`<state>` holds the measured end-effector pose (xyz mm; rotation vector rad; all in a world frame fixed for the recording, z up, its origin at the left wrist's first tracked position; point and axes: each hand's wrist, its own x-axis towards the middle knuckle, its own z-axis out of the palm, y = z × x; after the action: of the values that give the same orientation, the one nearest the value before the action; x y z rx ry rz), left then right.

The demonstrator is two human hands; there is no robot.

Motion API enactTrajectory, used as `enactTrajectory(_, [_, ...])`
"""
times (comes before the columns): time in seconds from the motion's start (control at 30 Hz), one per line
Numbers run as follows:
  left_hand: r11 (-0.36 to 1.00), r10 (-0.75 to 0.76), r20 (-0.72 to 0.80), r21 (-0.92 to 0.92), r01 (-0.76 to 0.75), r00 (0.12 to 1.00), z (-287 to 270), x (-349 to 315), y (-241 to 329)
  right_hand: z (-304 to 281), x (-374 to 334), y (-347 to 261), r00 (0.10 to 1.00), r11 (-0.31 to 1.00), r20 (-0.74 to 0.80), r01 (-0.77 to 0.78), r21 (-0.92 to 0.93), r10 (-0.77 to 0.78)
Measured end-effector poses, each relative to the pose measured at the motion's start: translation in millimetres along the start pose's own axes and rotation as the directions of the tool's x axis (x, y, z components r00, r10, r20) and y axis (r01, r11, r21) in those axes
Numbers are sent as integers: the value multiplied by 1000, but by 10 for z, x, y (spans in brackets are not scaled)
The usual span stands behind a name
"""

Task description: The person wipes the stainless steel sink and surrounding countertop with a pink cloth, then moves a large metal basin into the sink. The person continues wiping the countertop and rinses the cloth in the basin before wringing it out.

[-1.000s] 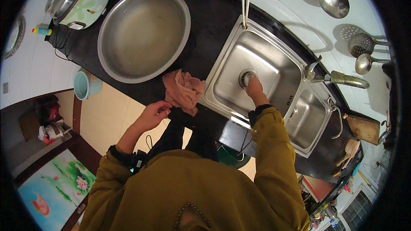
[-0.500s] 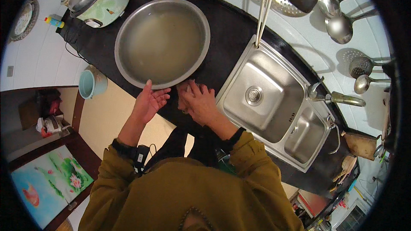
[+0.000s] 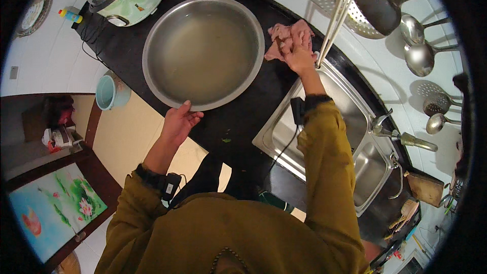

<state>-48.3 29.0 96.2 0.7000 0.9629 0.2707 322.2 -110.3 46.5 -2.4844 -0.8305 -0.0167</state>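
A wide metal basin of cloudy water stands on the black countertop. At its near rim is my left hand, with the thumb over the edge and the fingers curled below. My right hand reaches out to the far right of the basin. Its fingers press into a crumpled pink cloth that lies on the counter between the basin and the sink; some fingertips are sunk in the folds.
A steel double sink with a faucet lies to the right. Long chopsticks or rods rise at its far corner. Ladles and skimmers hang on the wall. A rice cooker stands back left, and a blue bucket sits lower left.
My right hand has swept the cloth from the counter's front, near my left hand, to the back right beside the basin. My left hand stays at the basin's rim. The view has shifted slightly.
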Motion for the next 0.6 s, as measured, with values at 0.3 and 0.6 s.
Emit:
enactTrajectory(0.3, [993,-111,169,59,103,979,-101,-47,66,393,-903,-300,907,907,-10,421,-17,-421])
enactTrajectory(0.6, [908,-244,204,392,149,948,-444,-281,24,-5,-1966,-751,920,924,107,368,105,-378])
